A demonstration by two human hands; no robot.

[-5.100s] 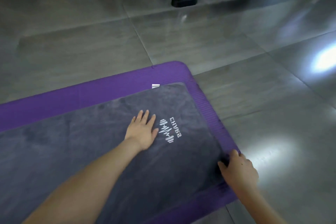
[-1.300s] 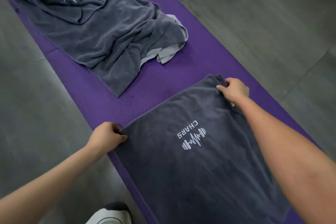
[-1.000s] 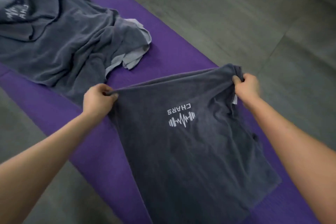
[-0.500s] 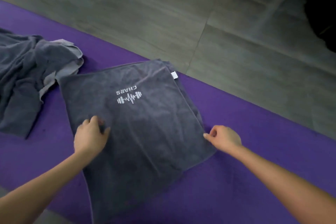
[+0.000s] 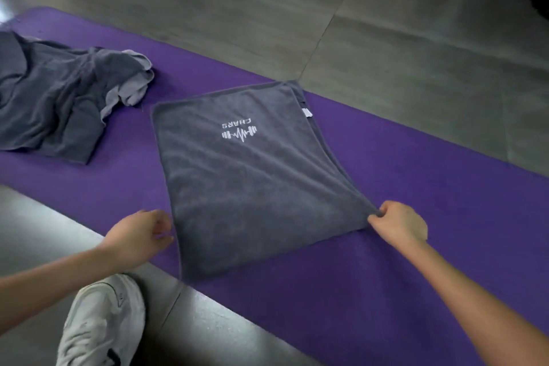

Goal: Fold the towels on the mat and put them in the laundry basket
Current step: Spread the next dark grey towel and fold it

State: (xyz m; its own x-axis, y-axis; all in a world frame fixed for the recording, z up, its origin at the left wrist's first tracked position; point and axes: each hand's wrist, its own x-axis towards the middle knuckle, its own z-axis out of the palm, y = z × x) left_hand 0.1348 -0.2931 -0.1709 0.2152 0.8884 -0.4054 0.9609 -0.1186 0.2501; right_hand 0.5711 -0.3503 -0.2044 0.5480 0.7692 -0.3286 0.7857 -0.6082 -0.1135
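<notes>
Grey floor tiles surround a purple mat point(image 5: 401, 163), where a part-folded grey towel point(image 5: 252, 187) lies flat at the middle, logo point(image 5: 239, 131) up.
The right hand point(image 5: 398, 224) pinches the towel's near right corner between thumb and curled fingers. The left hand point(image 5: 138, 236) sits loosely curled just beside the near left edge, blurred, so I cannot tell whether it grips the cloth. To fold well, I judge both near corners should be held evenly, carried to the far edge, matched there with layers aligned, then smoothed. A crumpled pile of towels point(image 5: 53, 104) waits at far left; no laundry basket is in view.
</notes>
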